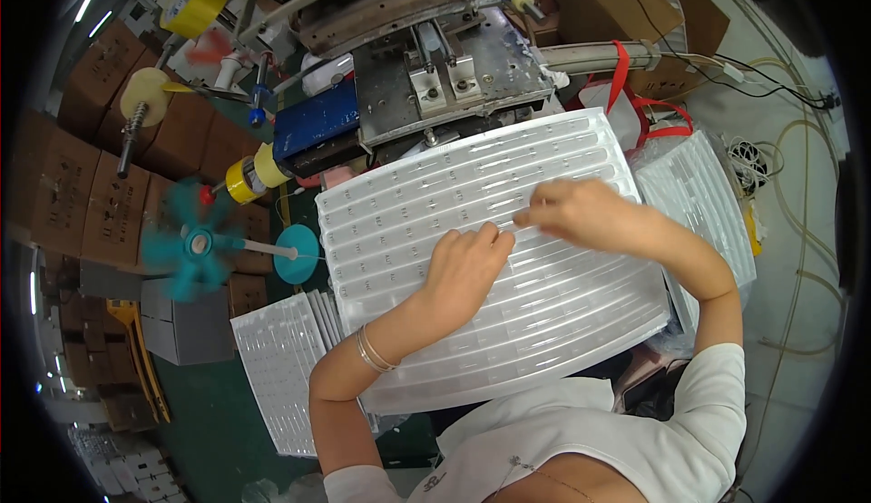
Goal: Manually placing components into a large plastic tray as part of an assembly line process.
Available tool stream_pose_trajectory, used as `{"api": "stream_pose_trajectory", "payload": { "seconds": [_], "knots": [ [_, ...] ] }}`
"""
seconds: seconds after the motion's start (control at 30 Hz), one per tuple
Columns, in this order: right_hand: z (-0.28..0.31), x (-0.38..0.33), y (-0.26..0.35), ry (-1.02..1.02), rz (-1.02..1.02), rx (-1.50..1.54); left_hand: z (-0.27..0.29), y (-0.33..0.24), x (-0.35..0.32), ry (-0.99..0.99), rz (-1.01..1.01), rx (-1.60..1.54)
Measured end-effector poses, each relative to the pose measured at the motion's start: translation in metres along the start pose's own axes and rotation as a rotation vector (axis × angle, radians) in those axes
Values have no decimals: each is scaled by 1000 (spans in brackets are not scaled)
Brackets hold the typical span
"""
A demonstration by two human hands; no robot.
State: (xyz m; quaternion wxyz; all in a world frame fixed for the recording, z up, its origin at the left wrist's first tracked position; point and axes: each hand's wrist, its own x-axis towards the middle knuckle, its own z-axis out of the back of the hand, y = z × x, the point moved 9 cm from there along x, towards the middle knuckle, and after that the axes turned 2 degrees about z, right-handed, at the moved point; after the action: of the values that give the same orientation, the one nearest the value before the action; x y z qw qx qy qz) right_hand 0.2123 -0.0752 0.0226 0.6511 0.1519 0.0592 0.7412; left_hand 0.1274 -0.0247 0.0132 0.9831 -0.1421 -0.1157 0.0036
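White plastic forms the ribbed tray (544, 322) under the hands, partly hidden by them. The left hand (467, 276) curls downward; the right hand (576, 215) blurs at bunched fingertips. Whether either pinches anything, I cannot tell. Beyond the grip, a steel-plated machine (390, 95) is cut off above; leftward, a turquoise fan (199, 244) blurs.

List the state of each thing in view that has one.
Left hand: fingers curled over the tray; grip unclear
Right hand: fingers bent, blurred; grip unclear
Tray: ribbed side up, under both hands
Fan: blades blurred, apparently spinning
Brown boxes: stacked
White cable: coiled
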Motion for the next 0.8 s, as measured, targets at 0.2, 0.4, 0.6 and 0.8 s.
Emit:
{"api": "stream_pose_trajectory", "payload": {
  "seconds": [0.2, 0.4, 0.6, 0.8],
  "knots": [
    [-17, -28, -10, 50, -69, -24, -11, 0, -7, -9, -10, 69],
    [58, -31, -26, -395, -149, 151, -1, -13, 7, -37, 101, 12],
    [65, -24, -32, -423, -329, 689, -21, -34, 31, -209, -112, -68],
    [66, -15, -43, -415, -284, 692, -33, -11, 13, 85, -9, 131]
  ]
}}
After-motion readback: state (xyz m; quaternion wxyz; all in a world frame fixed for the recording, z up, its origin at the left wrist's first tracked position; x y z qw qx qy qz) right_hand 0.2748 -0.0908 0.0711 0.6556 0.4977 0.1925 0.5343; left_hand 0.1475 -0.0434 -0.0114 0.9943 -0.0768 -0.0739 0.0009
